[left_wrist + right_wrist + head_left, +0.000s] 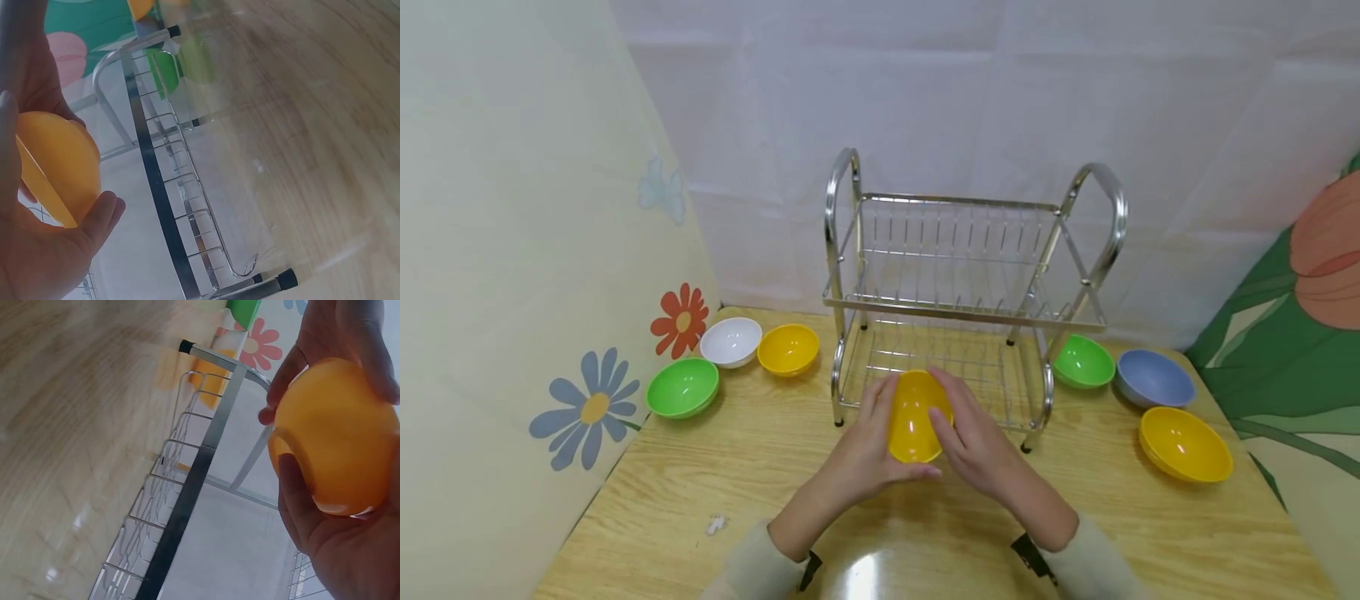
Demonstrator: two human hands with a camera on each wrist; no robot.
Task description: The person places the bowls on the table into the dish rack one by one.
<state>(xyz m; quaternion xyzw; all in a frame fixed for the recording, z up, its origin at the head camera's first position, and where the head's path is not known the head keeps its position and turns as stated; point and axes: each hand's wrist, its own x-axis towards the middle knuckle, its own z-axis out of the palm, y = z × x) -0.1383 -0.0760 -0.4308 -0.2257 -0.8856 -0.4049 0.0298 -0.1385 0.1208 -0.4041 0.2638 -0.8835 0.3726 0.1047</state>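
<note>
Both hands hold a small yellow bowl (917, 421) in front of the dish rack, tilted so its hollow side faces the head camera. My left hand (865, 450) grips its left side, the thumb near the lower rim. On the right side, my right hand (976, 437) holds it with fingers at the far edge and thumb at the rim. The rounded underside of the bowl (334, 431) shows in the right wrist view. The two-tier metal dish rack (962, 315) stands just beyond the hands, with bare wire tiers.
At the left sit a green bowl (682, 388), a white bowl (731, 342) and another yellow bowl (788, 350). Right of the rack are a green bowl (1084, 362), a blue bowl (1153, 379) and a larger yellow bowl (1185, 445). A white scrap (717, 524) marks the wooden table (760, 483).
</note>
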